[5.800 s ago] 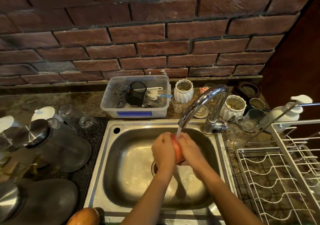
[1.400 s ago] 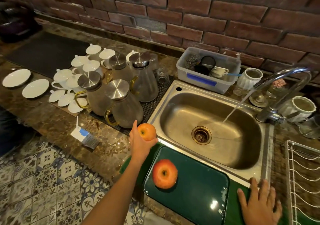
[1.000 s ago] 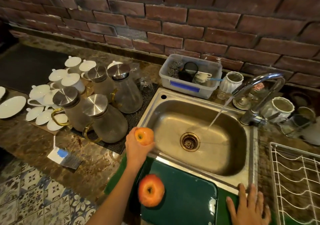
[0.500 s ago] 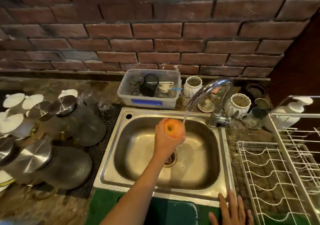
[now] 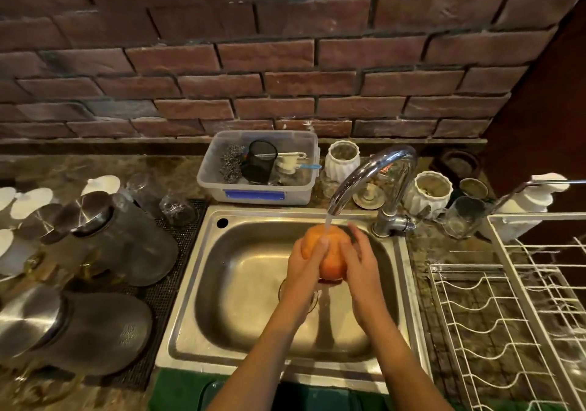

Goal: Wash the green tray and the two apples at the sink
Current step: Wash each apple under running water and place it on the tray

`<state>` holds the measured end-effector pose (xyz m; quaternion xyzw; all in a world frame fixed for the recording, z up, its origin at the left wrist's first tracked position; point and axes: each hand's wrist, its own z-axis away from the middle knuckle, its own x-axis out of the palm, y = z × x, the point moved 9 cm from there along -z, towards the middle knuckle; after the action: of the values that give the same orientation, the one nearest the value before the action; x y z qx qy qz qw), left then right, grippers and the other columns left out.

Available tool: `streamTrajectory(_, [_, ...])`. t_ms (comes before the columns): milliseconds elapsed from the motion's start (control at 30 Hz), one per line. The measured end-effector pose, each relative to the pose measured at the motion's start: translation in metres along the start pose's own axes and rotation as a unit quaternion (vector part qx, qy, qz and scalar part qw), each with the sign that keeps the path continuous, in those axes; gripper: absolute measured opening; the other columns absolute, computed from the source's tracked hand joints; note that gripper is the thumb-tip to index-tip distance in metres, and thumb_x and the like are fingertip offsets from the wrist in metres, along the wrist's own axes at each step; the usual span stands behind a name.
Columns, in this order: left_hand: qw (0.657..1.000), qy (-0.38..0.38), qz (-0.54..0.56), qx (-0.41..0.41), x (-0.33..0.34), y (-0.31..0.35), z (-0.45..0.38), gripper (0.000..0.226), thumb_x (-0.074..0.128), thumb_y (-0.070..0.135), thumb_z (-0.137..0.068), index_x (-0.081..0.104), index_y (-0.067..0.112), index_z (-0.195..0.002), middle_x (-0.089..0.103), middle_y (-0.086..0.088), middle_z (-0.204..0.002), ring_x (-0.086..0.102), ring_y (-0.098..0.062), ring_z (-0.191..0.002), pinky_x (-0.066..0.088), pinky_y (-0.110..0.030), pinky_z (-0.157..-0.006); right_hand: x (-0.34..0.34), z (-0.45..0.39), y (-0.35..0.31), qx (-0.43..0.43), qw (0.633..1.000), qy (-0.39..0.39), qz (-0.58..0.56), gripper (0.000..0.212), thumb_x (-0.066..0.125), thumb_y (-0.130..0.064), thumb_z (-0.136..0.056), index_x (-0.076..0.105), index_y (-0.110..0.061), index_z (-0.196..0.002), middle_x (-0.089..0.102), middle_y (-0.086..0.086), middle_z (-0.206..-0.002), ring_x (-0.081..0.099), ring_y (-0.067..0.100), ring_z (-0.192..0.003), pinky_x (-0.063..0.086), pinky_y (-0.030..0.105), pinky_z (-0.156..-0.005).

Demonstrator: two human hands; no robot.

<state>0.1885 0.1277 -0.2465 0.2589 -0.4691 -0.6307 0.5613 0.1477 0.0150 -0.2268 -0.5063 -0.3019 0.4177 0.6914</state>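
Note:
An orange-red apple (image 5: 329, 253) is held over the steel sink (image 5: 222, 287), right under the running stream from the chrome tap (image 5: 371, 173). My left hand (image 5: 306, 260) grips its left side and my right hand (image 5: 360, 260) wraps its right side. Both forearms reach up from the bottom edge. Only a strip of the green tray (image 5: 184, 388) shows at the bottom, in front of the sink. The other apple is out of view.
Glass jugs with steel lids (image 5: 107, 239) stand on a black mat left of the sink. A clear tub of scrubbers (image 5: 258, 168) and white jars (image 5: 342, 160) sit behind it. A white wire dish rack (image 5: 513, 322) fills the right side.
My left hand carried the second apple from the counter to under the tap. My right hand left the tray's edge and joined it on the apple. The view turned back to the sink.

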Motion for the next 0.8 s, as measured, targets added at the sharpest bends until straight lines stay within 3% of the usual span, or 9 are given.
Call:
streamTrajectory(133, [0.99, 0.022, -0.142, 0.005, -0.003, 0.005, -0.002, 0.079, 0.043, 0.087, -0.076, 0.047, 0.033, -0.133, 0.062, 0.001, -0.119, 0.072, -0.012, -0.086, 0.062, -0.031, -0.068, 0.008, -0.021, -0.009, 0.009, 1.0, 0.009, 0.003, 0.017, 0.056, -0.035, -0.096, 0.061, -0.037, -0.112, 0.062, -0.005, -0.116, 0.062, 0.007, -0.096, 0.052, 0.017, -0.061])
streamTrajectory(200, [0.966, 0.019, -0.257, 0.012, -0.008, 0.006, -0.005, 0.08, 0.029, 0.088, -0.08, 0.045, 0.033, -0.135, 0.063, 0.0, -0.119, 0.07, -0.014, -0.092, 0.062, -0.037, -0.078, 0.006, -0.029, -0.007, 0.034, 0.999, 0.018, -0.015, 0.012, 0.055, -0.03, -0.095, 0.064, -0.031, -0.102, 0.064, 0.001, -0.11, 0.063, 0.015, -0.094, 0.051, 0.023, -0.057])
streamTrajectory(267, [0.956, 0.01, -0.292, 0.032, -0.009, 0.008, -0.008, 0.074, 0.031, 0.081, -0.083, 0.041, 0.035, -0.14, 0.059, -0.001, -0.129, 0.063, -0.018, -0.107, 0.057, -0.044, -0.091, 0.006, -0.033, 0.0, 0.09, 0.995, 0.028, -0.036, 0.013, 0.054, -0.032, -0.095, 0.064, -0.027, -0.102, 0.063, 0.006, -0.109, 0.062, 0.022, -0.093, 0.051, 0.031, -0.062])
streamTrajectory(333, [0.966, -0.003, -0.253, 0.06, -0.005, 0.017, -0.011, 0.064, 0.04, 0.071, -0.086, 0.035, 0.043, -0.144, 0.05, 0.004, -0.137, 0.059, -0.018, -0.115, 0.056, -0.038, -0.091, 0.011, -0.032, 0.013, 0.174, 0.982, 0.028, -0.067, 0.014, 0.052, -0.038, -0.097, 0.059, -0.026, -0.099, 0.062, 0.009, -0.106, 0.062, 0.027, -0.094, 0.056, 0.04, -0.071])
streamTrajectory(433, [0.981, 0.012, -0.173, 0.083, -0.002, 0.028, -0.017, 0.034, 0.051, 0.057, -0.089, 0.053, 0.054, -0.123, 0.056, 0.01, -0.129, 0.061, -0.017, -0.113, 0.056, -0.024, -0.079, 0.017, -0.027, 0.025, 0.249, 0.96, 0.036, -0.12, 0.021, 0.048, -0.044, -0.099, 0.055, -0.025, -0.105, 0.063, 0.01, -0.104, 0.064, 0.03, -0.095, 0.058, 0.05, -0.084])
streamTrajectory(533, [0.995, 0.076, -0.058, 0.041, -0.01, 0.024, -0.023, 0.019, 0.062, 0.046, -0.089, 0.069, 0.046, -0.107, 0.066, 0.003, -0.119, 0.065, -0.019, -0.105, 0.059, -0.03, -0.075, 0.021, -0.024, 0.021, 0.202, 0.97, 0.035, -0.13, 0.027, 0.051, -0.046, -0.097, 0.055, -0.028, -0.117, 0.062, 0.009, -0.111, 0.065, 0.029, -0.099, 0.061, 0.046, -0.076])
streamTrajectory(633, [0.989, 0.148, 0.025, -0.003, -0.016, 0.016, -0.027, 0.015, 0.065, 0.037, -0.091, 0.074, 0.033, -0.103, 0.07, 0.0, -0.108, 0.068, -0.02, -0.101, 0.06, -0.033, -0.073, 0.031, -0.02, 0.007, 0.102, 0.99, 0.0, -0.101, 0.026, 0.061, -0.043, -0.094, 0.054, -0.038, -0.118, 0.061, 0.0, -0.117, 0.067, 0.018, -0.098, 0.059, 0.026, -0.063])
streamTrajectory(733, [0.985, 0.171, 0.016, 0.003, -0.015, 0.016, -0.027, 0.019, 0.057, 0.034, -0.096, 0.074, 0.026, -0.096, 0.074, -0.003, -0.097, 0.071, -0.023, -0.097, 0.06, -0.036, -0.079, 0.031, -0.019, 0.001, 0.053, 0.996, 0.006, -0.073, 0.021, 0.067, -0.033, -0.092, 0.054, -0.043, -0.107, 0.065, -0.007, -0.108, 0.07, 0.002, -0.085, 0.054, 0.013, -0.055])
streamTrajectory(800, [0.987, 0.159, -0.019, 0.01, -0.014, 0.019, -0.024, 0.022, 0.053, 0.041, -0.097, 0.072, 0.029, -0.101, 0.073, -0.003, -0.102, 0.07, -0.021, -0.098, 0.061, -0.038, -0.082, 0.027, -0.024, -0.001, 0.052, 0.996, 0.021, -0.062, 0.013, 0.063, -0.033, -0.094, 0.056, -0.041, -0.101, 0.064, -0.009, -0.103, 0.07, 0.006, -0.082, 0.052, 0.014, -0.051])
